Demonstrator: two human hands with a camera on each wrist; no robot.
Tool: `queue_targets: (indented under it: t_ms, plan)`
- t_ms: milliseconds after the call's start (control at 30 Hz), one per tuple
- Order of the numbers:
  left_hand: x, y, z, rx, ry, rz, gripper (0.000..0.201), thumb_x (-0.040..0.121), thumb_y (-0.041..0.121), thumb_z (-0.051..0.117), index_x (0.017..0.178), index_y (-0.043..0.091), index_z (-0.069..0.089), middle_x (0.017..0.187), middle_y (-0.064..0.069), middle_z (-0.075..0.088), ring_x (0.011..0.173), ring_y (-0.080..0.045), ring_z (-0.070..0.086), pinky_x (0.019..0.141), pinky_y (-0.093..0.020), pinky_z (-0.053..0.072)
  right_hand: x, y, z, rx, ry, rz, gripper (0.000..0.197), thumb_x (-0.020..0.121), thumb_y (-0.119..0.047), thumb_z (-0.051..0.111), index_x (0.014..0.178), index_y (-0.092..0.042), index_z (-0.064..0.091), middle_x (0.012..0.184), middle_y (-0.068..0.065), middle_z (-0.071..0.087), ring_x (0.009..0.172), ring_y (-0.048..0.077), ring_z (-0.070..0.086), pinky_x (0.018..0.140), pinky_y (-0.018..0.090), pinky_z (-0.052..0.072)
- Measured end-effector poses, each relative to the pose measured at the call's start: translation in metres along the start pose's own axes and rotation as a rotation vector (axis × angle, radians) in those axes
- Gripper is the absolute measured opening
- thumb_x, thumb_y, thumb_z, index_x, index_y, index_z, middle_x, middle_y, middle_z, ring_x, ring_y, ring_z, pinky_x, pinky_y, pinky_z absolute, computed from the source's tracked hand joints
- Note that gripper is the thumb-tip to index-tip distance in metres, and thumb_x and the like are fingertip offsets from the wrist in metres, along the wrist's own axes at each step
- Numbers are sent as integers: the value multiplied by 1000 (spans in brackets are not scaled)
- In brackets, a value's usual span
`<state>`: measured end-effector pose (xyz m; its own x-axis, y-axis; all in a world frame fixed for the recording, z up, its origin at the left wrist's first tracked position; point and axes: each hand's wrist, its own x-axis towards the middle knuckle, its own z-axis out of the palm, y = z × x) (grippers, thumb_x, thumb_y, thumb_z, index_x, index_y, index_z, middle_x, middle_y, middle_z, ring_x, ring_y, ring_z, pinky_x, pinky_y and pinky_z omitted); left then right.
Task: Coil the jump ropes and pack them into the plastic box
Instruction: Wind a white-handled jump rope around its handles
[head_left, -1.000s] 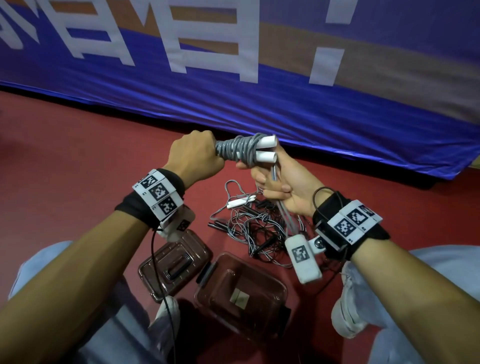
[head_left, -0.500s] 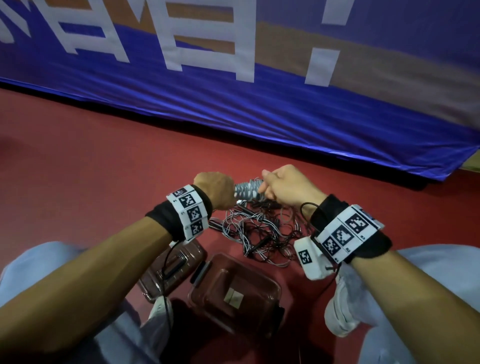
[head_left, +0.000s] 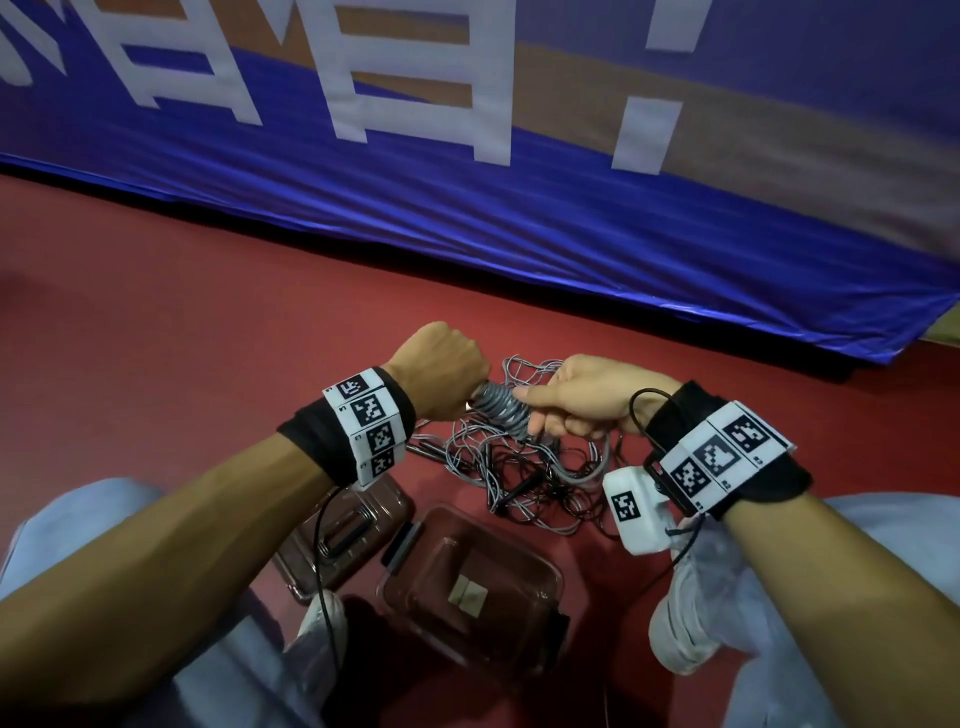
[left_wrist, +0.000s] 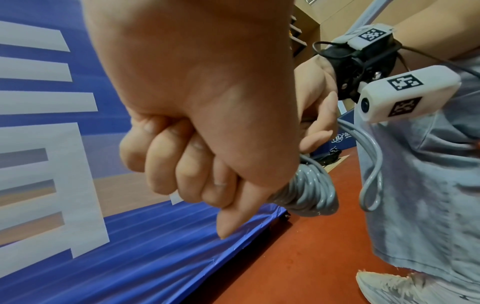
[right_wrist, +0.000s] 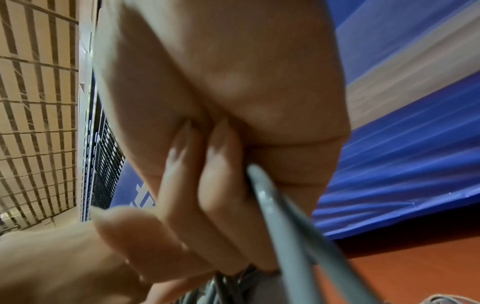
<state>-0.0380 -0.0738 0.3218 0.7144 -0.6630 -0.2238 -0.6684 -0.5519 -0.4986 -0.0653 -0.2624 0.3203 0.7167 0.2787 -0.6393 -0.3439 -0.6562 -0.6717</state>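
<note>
A grey jump rope (head_left: 500, 409) is wound in tight turns round its handles, and both hands hold the bundle above the floor. My left hand (head_left: 441, 366) grips its left end in a fist; the coil (left_wrist: 310, 192) juts out past the thumb. My right hand (head_left: 576, 400) grips the right end, and a loose grey strand (right_wrist: 283, 224) runs out from under its curled fingers. The handles are hidden inside the hands. Below lies a tangle of grey and black ropes (head_left: 524, 473). The open plastic box (head_left: 550, 566) stands nearer me, with nothing but a small label in it.
The box's lid (head_left: 384, 504) lies left of the box, partly under my left wrist. A blue banner (head_left: 519, 234) hangs along the far edge of the red floor. My knees and white shoes (head_left: 685, 639) flank the box.
Both hands have come down and toward me with the coiled rope, from chest height to just above the tangle. The white handle ends that showed before are now hidden in my right hand.
</note>
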Motion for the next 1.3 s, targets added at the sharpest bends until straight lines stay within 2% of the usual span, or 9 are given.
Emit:
queue_targets:
  t_ms: [267,400,533,733,867,933,1000,1100,1300]
  plan:
    - [2,7,7,-27,89,162,27,88,24,40,63,18,34,77,-1,65,68,-28,62,59,-33,39,1,-4,3,110,-132,-40,45,104,-37,56,77,-4,72,48,-2,50,34,5,32,36,18,20]
    - [-2,-3,3,-50,155,188,26,83,31,22,61,19,29,76,-3,65,68,-29,64,58,-33,39,-3,-5,-3,242,-228,-109,41,102,-35,60,78,-3,70,48,-2,48,33,3,30,36,16,17]
    - [-7,-15,-3,-44,207,174,28,84,29,37,60,18,27,74,-5,65,66,-33,62,58,-33,37,-12,-8,-11,336,-308,-236,38,100,-32,59,82,0,70,47,-2,45,33,2,28,39,18,14]
    - [-10,-20,-6,-103,320,190,29,72,32,37,54,19,19,53,-5,58,45,-32,56,48,-28,33,-23,-14,-13,73,-129,-475,48,94,-52,60,68,-13,66,44,0,40,41,14,26,48,28,21]
    - [-10,-31,-6,-59,318,178,23,68,26,58,52,18,42,48,-3,56,40,-28,52,47,-25,28,-27,-21,-13,-28,16,-553,54,91,-56,62,60,-11,62,46,2,42,43,16,31,47,25,27]
    - [-10,-32,-8,-66,354,185,21,67,23,60,54,18,44,47,-2,54,38,-26,49,48,-24,27,-28,-23,-14,-97,98,-602,62,85,-59,68,58,-4,58,48,11,41,46,20,33,48,29,26]
    - [-11,-29,-9,-122,421,189,20,69,25,53,55,18,39,45,-1,50,36,-25,43,47,-24,25,-28,-22,-18,-131,180,-637,63,78,-61,74,58,-3,62,51,17,43,48,21,33,48,30,25]
    - [-12,-26,-11,-245,529,155,22,72,28,42,55,19,33,43,-3,47,35,-24,31,48,-23,24,-26,-20,-22,-98,293,-673,60,71,-61,78,59,-3,67,50,10,42,48,16,31,47,26,24]
    - [-12,-25,-12,-257,549,133,26,74,30,40,52,17,37,43,-5,50,33,-28,43,47,-22,27,-27,-20,-23,-160,364,-679,57,65,-69,80,56,-14,69,50,14,48,49,16,34,49,29,26]
